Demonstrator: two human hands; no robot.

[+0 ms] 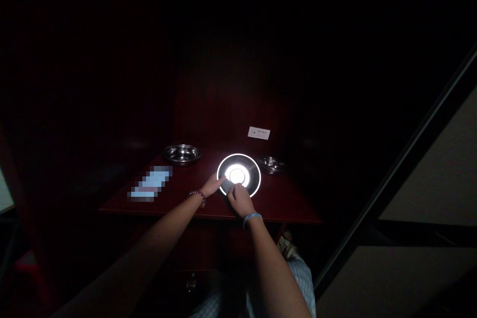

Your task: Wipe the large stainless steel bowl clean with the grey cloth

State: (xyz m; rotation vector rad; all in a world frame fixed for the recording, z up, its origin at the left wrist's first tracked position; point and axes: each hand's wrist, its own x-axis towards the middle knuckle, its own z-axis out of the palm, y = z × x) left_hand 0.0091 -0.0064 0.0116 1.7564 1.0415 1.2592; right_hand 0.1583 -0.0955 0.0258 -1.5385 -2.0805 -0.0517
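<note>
A shiny steel plate (249, 162) lies on a dark red table (283, 203), glaring white under a light. My left hand (213, 185), with a bead bracelet on the wrist, reaches to the plate's near left rim with fingers stretched out and touching it. My right hand (239, 198), with a light blue wristband, rests at the plate's near rim, fingers curled down onto the edge. Whether those fingers grip the rim is hard to make out in the dark.
A steel bowl (182, 153) stands at the table's back left and a smaller one (271, 164) at the right of the plate. A blurred flat item (149, 184) lies on the left. A white wall socket (258, 133) sits behind. The surroundings are dark.
</note>
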